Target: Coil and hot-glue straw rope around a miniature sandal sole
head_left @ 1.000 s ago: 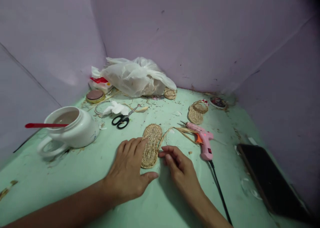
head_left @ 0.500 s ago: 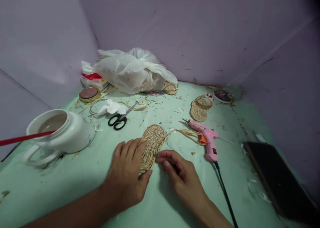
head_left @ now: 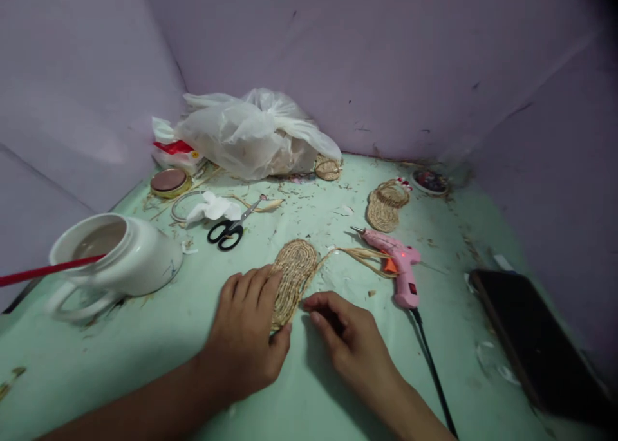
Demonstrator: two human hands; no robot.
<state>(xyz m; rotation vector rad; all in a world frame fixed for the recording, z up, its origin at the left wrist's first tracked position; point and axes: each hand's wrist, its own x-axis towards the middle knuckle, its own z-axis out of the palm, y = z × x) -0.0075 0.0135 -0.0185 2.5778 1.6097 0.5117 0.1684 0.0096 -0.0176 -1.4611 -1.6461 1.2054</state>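
A small braided straw slipper sole (head_left: 295,270) lies on the green tabletop. My left hand (head_left: 248,331) grips it at its left and lower side, fingers across the top and thumb at the near edge. Close to the sole's right edge is my right hand (head_left: 350,335), its fingers curled and thumb drawn toward the index fingertip; whether anything is between them I cannot make out. From the sole's right side a loose straw strand (head_left: 360,254) trails toward a pink glue gun (head_left: 398,261) with a lit red light.
Black-handled scissors (head_left: 232,232), a white mug (head_left: 145,257) holding a red stick, and a round tin (head_left: 170,181) are on the left. A plastic bag (head_left: 255,138) lies behind. A finished straw slipper (head_left: 383,209), a dish of beads (head_left: 430,181) and a phone (head_left: 531,338) are on the right.
My right fingertips have shifted slightly along the sole's right edge, and something bluish at them no longer shows. My left hand keeps its grip; the view has moved slightly.
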